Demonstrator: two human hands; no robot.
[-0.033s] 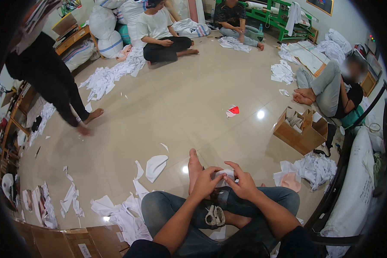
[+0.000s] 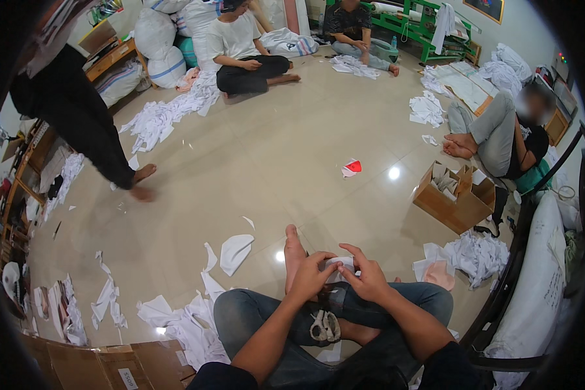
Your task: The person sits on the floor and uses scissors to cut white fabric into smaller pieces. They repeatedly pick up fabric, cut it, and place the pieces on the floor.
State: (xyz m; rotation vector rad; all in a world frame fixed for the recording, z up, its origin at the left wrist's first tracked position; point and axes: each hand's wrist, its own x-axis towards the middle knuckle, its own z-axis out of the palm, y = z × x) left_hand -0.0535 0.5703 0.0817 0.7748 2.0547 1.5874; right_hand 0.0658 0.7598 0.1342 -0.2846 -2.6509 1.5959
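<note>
I sit cross-legged with my left hand [image 2: 315, 279] and my right hand [image 2: 367, 279] meeting over my shins, both closed on a small white piece [image 2: 344, 261] that I cannot make out clearly, perhaps fabric. My right index finger is raised along its far side. Below my hands, scissors with pale wrapped handles [image 2: 325, 327] lie on my lap, their blades hard to make out. White cloth scraps [image 2: 175, 322] lie by my left knee, and more with a pink piece [image 2: 439, 274] by my right.
A co-worker walks at left [image 2: 91, 123]; others sit at back [image 2: 237, 58], [image 2: 351, 39] and right [image 2: 500, 136]. An open cardboard box [image 2: 448, 201] stands right, a white sack [image 2: 526, 286] beside me, flattened cardboard [image 2: 78, 361] near left. Scrap piles [image 2: 162, 120] line the floor's edges.
The walking co-worker's legs and feet have shifted slightly to the right. My hands show no visible movement.
</note>
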